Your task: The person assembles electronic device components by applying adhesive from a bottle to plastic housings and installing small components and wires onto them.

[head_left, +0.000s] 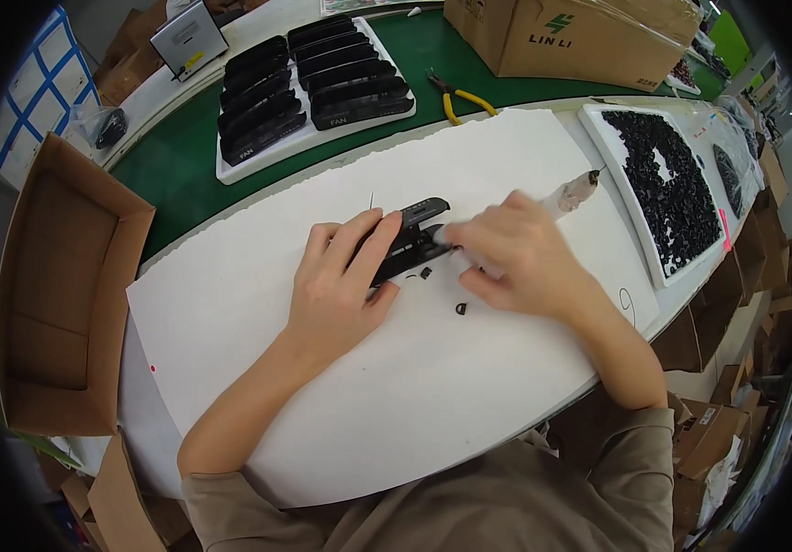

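My left hand (341, 271) is wrapped round a long black plastic housing (402, 247) and holds it on the white sheet, thumb on the near side. At the housing's right end, my right hand (506, 253) has its fingers curled in and is partly blurred. Something whitish shows by its fingertip, but what these fingers hold is not clear. Close to the housing lie a small black clip-like part (461, 309) and another tiny black piece (426, 273). Beyond my right hand rests a clear, soft-looking little bottle (577, 192) with a dark tip.
A white tray (359, 124) with rows of black housings stands on the green mat (175, 198). Yellow-handled pliers (451, 97) lie beside it. Right is a white tray (598, 138) of small black parts. An open carton (64, 304) stands left, a closed carton (580, 46) far right.
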Demonstrator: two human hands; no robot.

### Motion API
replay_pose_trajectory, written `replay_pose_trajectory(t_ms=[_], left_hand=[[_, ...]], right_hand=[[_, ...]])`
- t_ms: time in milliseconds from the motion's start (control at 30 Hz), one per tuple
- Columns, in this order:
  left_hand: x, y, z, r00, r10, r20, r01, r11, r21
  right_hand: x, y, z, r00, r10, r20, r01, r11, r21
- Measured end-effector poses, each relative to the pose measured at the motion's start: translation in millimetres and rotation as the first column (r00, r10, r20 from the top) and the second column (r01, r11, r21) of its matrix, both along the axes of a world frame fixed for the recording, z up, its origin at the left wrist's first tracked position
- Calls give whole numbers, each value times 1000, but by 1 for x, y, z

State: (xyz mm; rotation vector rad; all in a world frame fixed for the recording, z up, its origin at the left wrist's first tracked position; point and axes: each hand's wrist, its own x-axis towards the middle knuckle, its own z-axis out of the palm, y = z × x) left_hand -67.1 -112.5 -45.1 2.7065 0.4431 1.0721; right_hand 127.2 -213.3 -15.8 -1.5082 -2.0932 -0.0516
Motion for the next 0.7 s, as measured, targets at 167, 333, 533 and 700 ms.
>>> replay_pose_trajectory(t_ms=[167, 333, 533, 700], left_hand=[[-2, 1, -1, 1000, 13, 6, -13, 1000, -16], [-1, 0, 0, 1000, 26, -2, -26, 999, -39], [-1, 1, -1, 1000, 23, -9, -24, 998, -61], [-2, 0, -2, 999, 37, -27, -40, 993, -114]], right_hand=[[25, -36, 9, 949, -181, -260, 291, 819, 494], [47, -68, -25, 728, -293, -620, 539, 803, 253], [75, -35, -37, 591, -300, -749, 208, 954, -218], [59, -20, -26, 503, -226, -834, 52, 971, -232]])
